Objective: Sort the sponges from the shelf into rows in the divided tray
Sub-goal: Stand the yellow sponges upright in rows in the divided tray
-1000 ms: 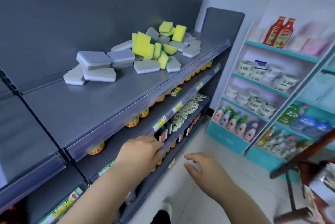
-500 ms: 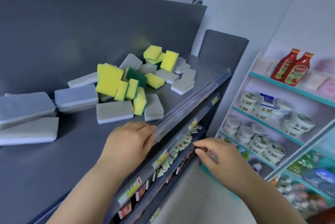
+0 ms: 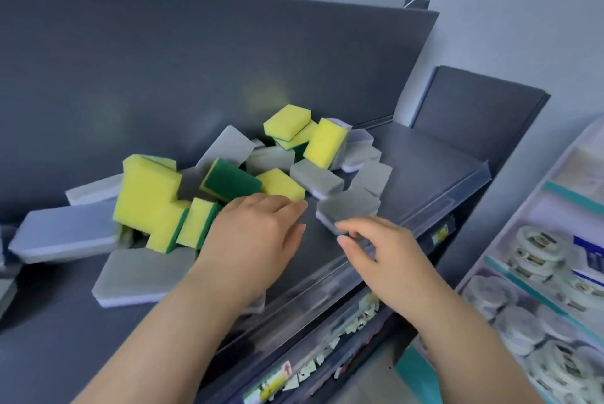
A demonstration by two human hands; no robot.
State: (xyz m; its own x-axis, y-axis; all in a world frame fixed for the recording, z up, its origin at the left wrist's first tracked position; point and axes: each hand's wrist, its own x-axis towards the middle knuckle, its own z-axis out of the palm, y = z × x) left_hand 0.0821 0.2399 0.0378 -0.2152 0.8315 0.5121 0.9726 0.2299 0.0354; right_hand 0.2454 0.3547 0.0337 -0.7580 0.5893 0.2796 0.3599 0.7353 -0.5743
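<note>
Hovering palm-down over the dark grey shelf [image 3: 425, 168], the left hand [image 3: 251, 240] is holding its fingers straight and together, gripping nothing. Its fingertips are lying just beside the near end of a yellow sponge [image 3: 282, 186]. The right hand [image 3: 389, 260] is sitting a little nearer the shelf's clear front rail [image 3: 454, 191], with its fingers loosely curved. Its index tip and thumb are meeting the near corner of a grey sponge [image 3: 349, 207] (whether they are actually pinching it, I cannot tell).

All the sponges are lying in a loose heap on this top shelf, against the dark back panel [image 3: 196, 60]. A sponge with its green scouring face up [image 3: 230, 180] is leaning just behind the left hand. Several yellow-and-green sponges [image 3: 147, 194] are standing on edge to its left. A broad grey sponge [image 3: 137, 276] is lying flat beside the left forearm, and a long grey one [image 3: 65, 233] is resting further left. More yellow sponges [image 3: 287, 121] are stacking up at the back of the heap, with grey ones scattered around them.

Off to the right, a pale rack [image 3: 555, 194] is holding round lidded tubs [image 3: 536, 253].
</note>
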